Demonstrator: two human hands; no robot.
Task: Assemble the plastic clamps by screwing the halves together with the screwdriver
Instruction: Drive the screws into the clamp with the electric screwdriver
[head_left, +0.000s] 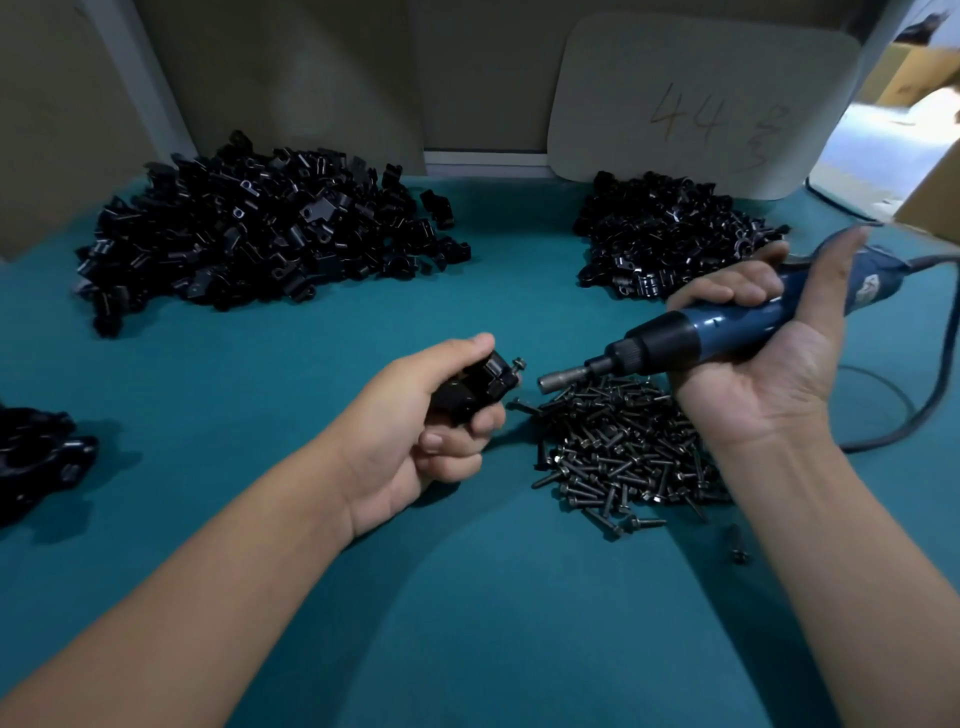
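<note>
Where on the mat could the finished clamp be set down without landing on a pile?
Bare teal mat lies between the large clamp pile and the smaller pile, and in front of the left hand. The screw heap crowds the space under the right hand and screwdriver.

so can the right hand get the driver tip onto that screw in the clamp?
Probably yes: the screwdriver tip points at the screw across an open gap, nothing between.

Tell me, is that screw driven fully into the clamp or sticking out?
Sticking out. The screw head stands clear of the clamp, short of the screwdriver tip.
</note>
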